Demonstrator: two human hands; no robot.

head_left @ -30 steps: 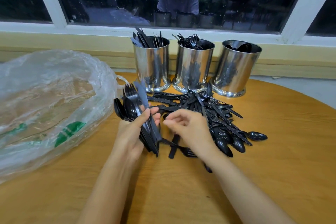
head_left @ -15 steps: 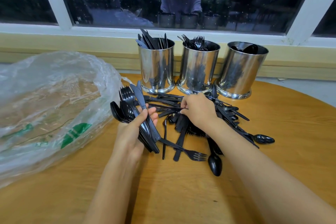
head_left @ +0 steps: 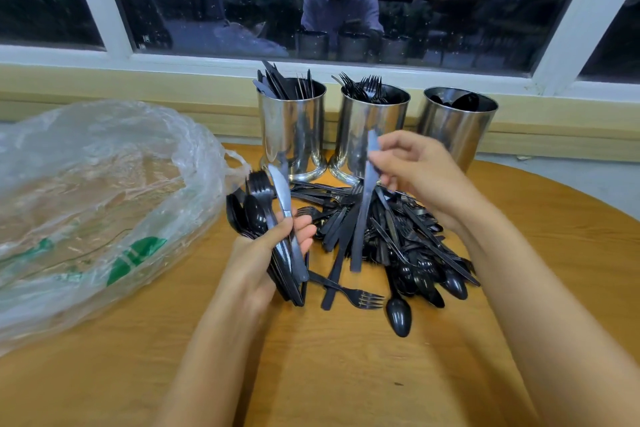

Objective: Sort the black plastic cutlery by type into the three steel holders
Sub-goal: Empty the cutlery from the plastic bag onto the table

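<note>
Right hand (head_left: 412,170) pinches one knife (head_left: 363,218) mid-frame, left hand (head_left: 259,253) grips a mixed bundle (head_left: 265,206); holders (head_left: 294,128) part-filled, big pile (head_left: 408,236) left unsorted, roughly halfway I'd say.

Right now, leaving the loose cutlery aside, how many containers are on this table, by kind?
Steel holders: 3 (left steel holder, middle steel holder, right steel holder)
Clear plastic bag: 1
Total: 4
</note>
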